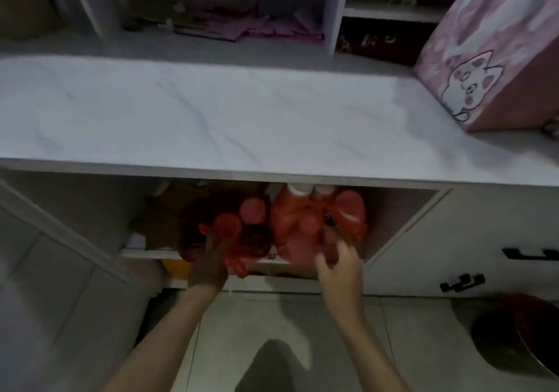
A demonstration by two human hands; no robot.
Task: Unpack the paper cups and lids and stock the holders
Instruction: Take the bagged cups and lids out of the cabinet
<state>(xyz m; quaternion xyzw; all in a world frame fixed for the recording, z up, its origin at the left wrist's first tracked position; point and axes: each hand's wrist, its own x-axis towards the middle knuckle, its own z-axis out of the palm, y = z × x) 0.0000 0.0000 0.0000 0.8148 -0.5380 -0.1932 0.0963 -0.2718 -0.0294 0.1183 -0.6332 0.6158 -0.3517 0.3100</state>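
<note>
Two red plastic bags sit on a shelf inside the open cabinet below the counter. The left, darker bag shows round shapes through the plastic, and my left hand grips its twisted handles at the shelf's front edge. The right, brighter bag holds stacked cup-like shapes with white tops at the back. My right hand is in front of this bag with fingers spread, touching or nearly touching its lower right part. The frame is blurred, so the contents are not clear.
A white marble counter runs above the cabinet. A pink box with a cat drawing stands at its right end. An open cabinet door hangs at the left. Black handles and a dark round bin are at the right.
</note>
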